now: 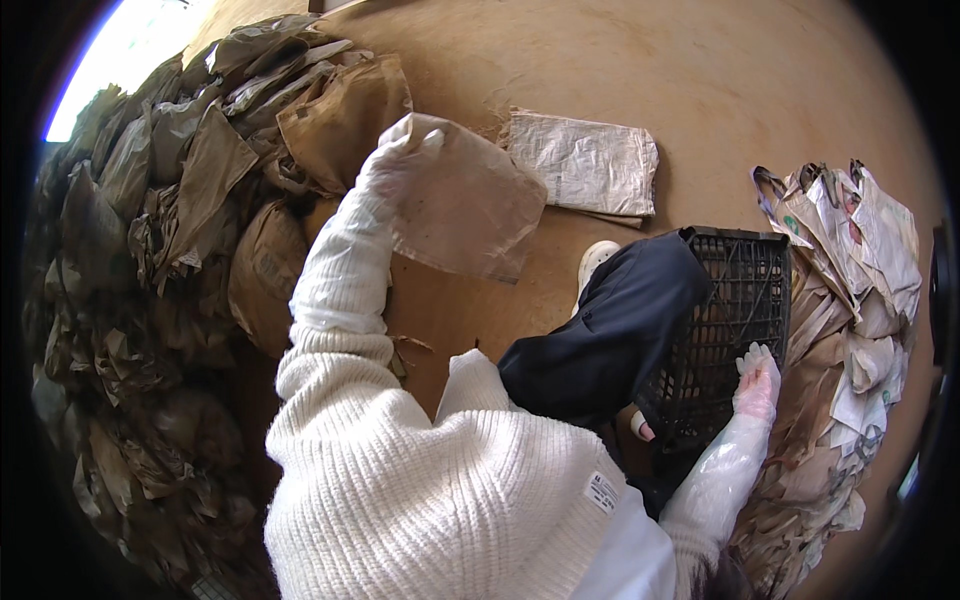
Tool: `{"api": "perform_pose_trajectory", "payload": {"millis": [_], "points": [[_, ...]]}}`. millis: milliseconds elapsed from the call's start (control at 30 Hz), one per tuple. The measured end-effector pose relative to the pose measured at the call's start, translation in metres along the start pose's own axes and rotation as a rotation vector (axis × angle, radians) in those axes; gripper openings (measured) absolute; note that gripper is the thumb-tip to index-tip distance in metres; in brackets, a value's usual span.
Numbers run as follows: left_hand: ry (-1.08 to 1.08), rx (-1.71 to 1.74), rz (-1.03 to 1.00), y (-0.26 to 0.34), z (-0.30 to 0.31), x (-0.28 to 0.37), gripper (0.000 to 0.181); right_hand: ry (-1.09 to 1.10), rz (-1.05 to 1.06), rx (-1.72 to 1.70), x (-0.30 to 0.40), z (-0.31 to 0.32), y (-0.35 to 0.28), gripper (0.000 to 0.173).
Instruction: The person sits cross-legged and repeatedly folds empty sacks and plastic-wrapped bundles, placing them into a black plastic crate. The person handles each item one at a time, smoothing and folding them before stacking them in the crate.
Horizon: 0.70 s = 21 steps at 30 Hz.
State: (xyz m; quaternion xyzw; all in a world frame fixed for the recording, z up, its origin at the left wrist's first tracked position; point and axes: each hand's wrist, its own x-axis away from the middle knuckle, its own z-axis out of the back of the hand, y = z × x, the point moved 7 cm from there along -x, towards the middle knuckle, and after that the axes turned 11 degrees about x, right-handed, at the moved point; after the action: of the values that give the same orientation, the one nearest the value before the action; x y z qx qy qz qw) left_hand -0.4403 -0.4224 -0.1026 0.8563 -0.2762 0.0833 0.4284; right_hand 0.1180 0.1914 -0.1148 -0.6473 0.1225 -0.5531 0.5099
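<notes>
In a pale glove, my left hand [409, 146] grips the upper corner of a flat, dusty brown bag [469, 206] that hangs over the floor. My right hand [756, 382], in a thin translucent glove, holds nothing and has its fingers apart. It is beside the right side of a black plastic crate [731, 300], which stands tilted against my leg. Beyond the hanging bag, a flat stack of whitish woven bags [581, 161] lies on the floor.
A high heap of crumpled, dirty bags [202, 172] fills the left side. On the right is a long pile of whitish and brown bags [862, 247], some with handles. Bits of debris lie on the brown floor [697, 82]. Bright light enters at the upper left.
</notes>
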Motion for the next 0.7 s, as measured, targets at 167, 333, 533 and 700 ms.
{"api": "perform_pose_trajectory", "payload": {"millis": [167,333,533,700], "points": [[0.287,-0.365,-0.075,0.003,0.074,0.071,0.048,-0.032,-0.062,-0.001,-0.01,-0.008,0.027,0.062],[0.574,-0.908,0.157,-0.075,0.164,0.152,0.056,0.001,-0.115,-0.012,-0.007,-0.006,0.041,0.063],[0.779,-1.105,0.527,-0.173,0.179,0.217,0.085,0.007,-0.201,0.095,-0.006,-0.004,0.06,0.068],[0.9,-1.034,0.606,-0.177,0.204,0.239,0.092,0.005,-0.295,0.165,-0.011,-0.009,0.074,0.077]]}}
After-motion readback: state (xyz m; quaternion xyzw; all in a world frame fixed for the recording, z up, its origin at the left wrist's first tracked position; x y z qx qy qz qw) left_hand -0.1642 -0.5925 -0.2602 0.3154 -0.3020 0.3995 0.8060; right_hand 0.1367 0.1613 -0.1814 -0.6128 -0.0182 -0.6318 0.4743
